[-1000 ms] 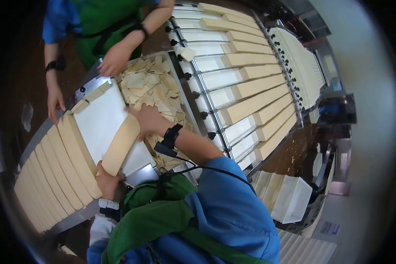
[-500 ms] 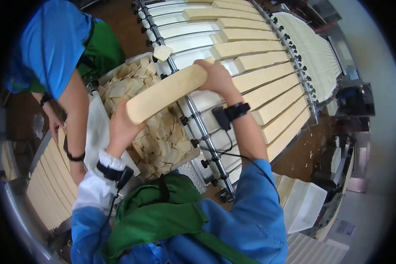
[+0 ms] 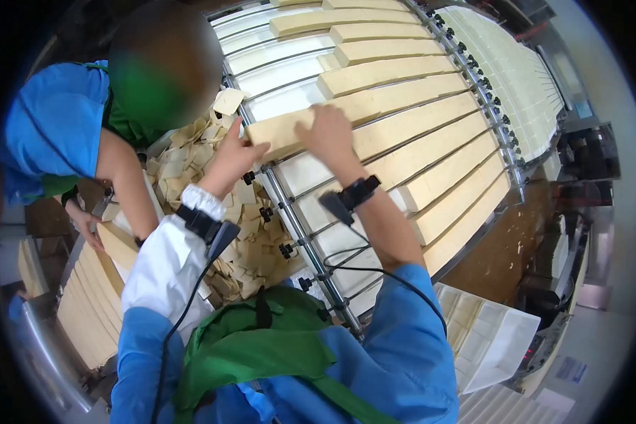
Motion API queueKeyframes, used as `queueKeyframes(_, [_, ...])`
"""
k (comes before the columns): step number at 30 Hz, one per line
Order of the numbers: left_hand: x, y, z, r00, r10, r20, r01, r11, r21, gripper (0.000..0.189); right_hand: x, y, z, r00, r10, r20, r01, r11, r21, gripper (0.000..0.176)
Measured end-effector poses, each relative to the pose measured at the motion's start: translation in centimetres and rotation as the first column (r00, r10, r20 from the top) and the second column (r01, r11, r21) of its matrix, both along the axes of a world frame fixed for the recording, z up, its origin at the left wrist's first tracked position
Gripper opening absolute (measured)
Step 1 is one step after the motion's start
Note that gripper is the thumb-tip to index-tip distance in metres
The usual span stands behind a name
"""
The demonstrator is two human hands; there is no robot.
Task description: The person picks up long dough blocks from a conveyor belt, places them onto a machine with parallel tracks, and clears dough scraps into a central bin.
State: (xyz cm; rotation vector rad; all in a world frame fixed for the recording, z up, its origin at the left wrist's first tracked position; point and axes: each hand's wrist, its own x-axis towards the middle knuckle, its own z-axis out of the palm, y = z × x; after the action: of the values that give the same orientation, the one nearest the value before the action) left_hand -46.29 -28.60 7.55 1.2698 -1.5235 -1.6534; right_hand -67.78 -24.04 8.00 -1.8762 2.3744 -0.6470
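Observation:
A long pale-yellow block point(image 3: 279, 133) lies on the slatted white conveyor point(image 3: 290, 100), its near end by the front rail, in line with another block behind it. My right hand point(image 3: 328, 138) grips it across the top and side, thumb on the near side. At the block's near end, my left hand point(image 3: 230, 159) has its thumb and index finger spread against the end face. A black strap device sits on each of my wrists.
More pale blocks point(image 3: 396, 85) lie in parallel lanes. A bin of thin pale offcuts point(image 3: 251, 244) stands below the rail point(image 3: 290, 215). At left, a co-worker's hand point(image 3: 85, 225) touches blocks stacked side by side point(image 3: 85, 311). White trays point(image 3: 498, 339) stand at lower right.
The block has gone from being held in both hands above the offcut bin to lying on the conveyor. My left hand has moved up and right. The co-worker's head has come into view.

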Motion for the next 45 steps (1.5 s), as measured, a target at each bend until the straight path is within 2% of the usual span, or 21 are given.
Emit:
queueKeyframes(3, [-2.1, -0.6, -1.2, 0.986, 0.085, 0.14, -0.077, 0.995, -0.065, 0.074, 4.3, 2.4, -1.4, 0.981, 0.063, 0.185, -0.044, 0.993, -0.108, 0.035])
queueKeyframes(5, [-2.6, -0.4, -2.7, 0.974, 0.174, 0.145, -0.138, 0.964, -0.228, 0.073, 5.5, 2.6, -2.2, 0.98, 0.037, 0.196, -0.017, 0.994, -0.105, 0.034])
queueKeyframes(11, [-2.3, -0.2, -4.5, 0.929, 0.286, 0.237, -0.225, 0.941, -0.251, 0.073, 7.1, 2.1, -2.6, 0.969, -0.077, 0.237, 0.108, 0.987, -0.118, 0.032])
queueKeyframes(13, [-2.2, -0.1, -4.6, 0.951, 0.3, 0.076, -0.283, 0.941, -0.186, 0.069, 6.7, 1.4, -2.8, 0.97, 0.094, 0.226, -0.009, 0.937, -0.349, 0.034])
queueKeyframes(14, [-2.2, 0.1, -4.6, 0.952, 0.305, 0.032, -0.295, 0.938, -0.181, 0.065, 6.4, 0.9, -2.9, 0.969, 0.103, 0.226, -0.019, 0.938, -0.346, 0.034])
queueKeyframes(16, [-2.1, 0.3, -4.6, 0.945, 0.327, 0.034, -0.313, 0.926, -0.211, 0.064, 5.9, -0.5, -2.3, 0.903, 0.418, 0.095, -0.343, 0.837, -0.426, 0.035])
queueKeyframes(17, [-2.0, 0.5, -4.6, 0.94, 0.339, 0.036, -0.321, 0.915, -0.244, 0.063, 5.7, -1.1, -2.4, 0.898, 0.43, 0.095, -0.354, 0.833, -0.424, 0.035])
queueKeyframes(19, [-1.3, 0.7, -5.6, 0.922, 0.385, -0.027, -0.384, 0.908, -0.166, 0.063, 5.5, -2.1, -2.8, 0.775, 0.62, -0.126, -0.623, 0.714, -0.318, 0.028])
queueKeyframes(21, [0.2, 0.1, -8.1, 0.925, 0.378, 0.035, -0.359, 0.902, -0.241, 0.067, 5.4, -2.3, -2.7, 0.703, 0.667, -0.248, -0.712, 0.664, -0.229, 0.024])
queueKeyframes(22, [1.3, 2.7, -2.0, 0.912, 0.386, 0.139, -0.365, 0.918, -0.155, 0.067, 5.6, -2.3, -2.5, 0.621, 0.695, -0.362, -0.772, 0.621, -0.132, 0.02])
queueKeyframes(23, [2.5, 3.7, -2.4, 0.907, 0.4, 0.134, -0.379, 0.912, -0.155, 0.067, 5.9, -2.2, -2.6, 0.609, 0.704, -0.366, -0.782, 0.61, -0.13, 0.02])
queueKeyframes(25, [6.0, 4.8, -4.1, 0.858, 0.461, 0.226, -0.301, 0.809, -0.505, 0.065, 6.3, -2.0, -2.7, 0.559, 0.688, -0.463, -0.707, 0.687, 0.168, 0.019])
queueKeyframes(28, [11.6, 7.9, -4.1, 0.845, 0.454, 0.282, -0.244, 0.797, -0.552, 0.063, 7.4, -1.8, -1.4, 0.538, 0.682, -0.495, -0.609, 0.72, 0.332, 0.02])
queueKeyframes(31, [17.0, 11.8, -2.7, 0.812, 0.442, 0.381, -0.256, 0.857, -0.448, 0.061, 7.0, -2.1, -3.0, 0.575, 0.645, -0.504, -0.65, 0.734, 0.197, 0.023])
queueKeyframes(33, [21.0, 14.3, -4.6, 0.786, 0.498, 0.366, -0.245, 0.795, -0.555, 0.059, 6.2, -2.0, -4.8, 0.576, 0.601, -0.554, -0.697, 0.716, 0.053, 0.025])
queueKeyframes(36, [25.9, 18.3, -4.3, 0.719, 0.574, 0.392, -0.369, 0.793, -0.484, 0.053, 6.7, -1.3, -2.5, 0.53, 0.659, -0.534, -0.605, 0.735, 0.307, 0.029])
queueKeyframes(38, [29.6, 21.1, -5.5, 0.624, 0.638, 0.451, -0.474, 0.768, -0.431, 0.055, 7.4, -1.3, -2.4, 0.494, 0.634, -0.596, -0.542, 0.76, 0.359, 0.031])
queueKeyframes(39, [31.3, 22.5, -5.9, 0.575, 0.664, 0.478, -0.542, 0.747, -0.385, 0.057, 7.7, -1.3, -3.1, 0.479, 0.603, -0.638, -0.581, 0.762, 0.285, 0.031])
queueKeyframes(41, [34.7, 25.1, -6.9, 0.451, 0.722, 0.524, -0.664, 0.664, -0.344, 0.061, 12.0, -0.8, -0.5, 0.404, 0.639, -0.655, -0.423, 0.765, 0.485, 0.029])
queueKeyframes(43, [38.0, 27.0, -8.5, 0.344, 0.746, 0.57, -0.759, 0.578, -0.298, 0.065, 17.6, -0.8, -0.5, 0.542, 0.726, -0.423, -0.672, 0.677, 0.301, 0.021])
queueKeyframes(45, [40.9, 28.3, -10.4, 0.278, 0.845, 0.457, -0.898, 0.398, -0.189, 0.073, 24.5, -0.5, -1.1, 0.463, 0.862, -0.207, -0.836, 0.503, 0.221, 0.03])
